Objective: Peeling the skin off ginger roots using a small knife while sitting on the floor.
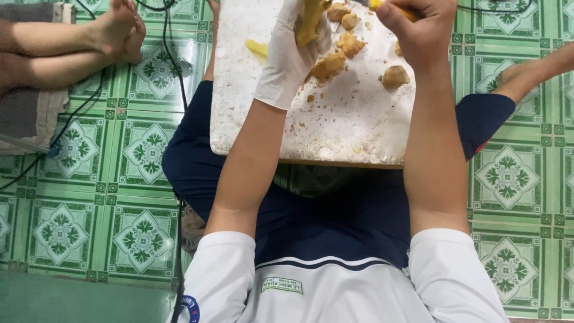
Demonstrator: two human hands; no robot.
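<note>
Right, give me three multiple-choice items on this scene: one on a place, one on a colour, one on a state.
1. Where does the white foam board rest?
A. Across the seated person's lap
B. On a wooden shelf
C. Against a wall

2. What colour are the patterned floor tiles?
A. Blue
B. Green
C. Red

3. How is the left hand dressed?
A. Bare
B. In a black mitten
C. In a white thin glove

Answers:
1. A, the board lies over the dark blue shorts, above the floor.
2. B, the tiles are green with white flower motifs.
3. C, a white glove covers the left hand, which grips a yellow peeled piece; the right hand is bare, holding something yellow, and brown lumpy pieces lie on the board.
</note>
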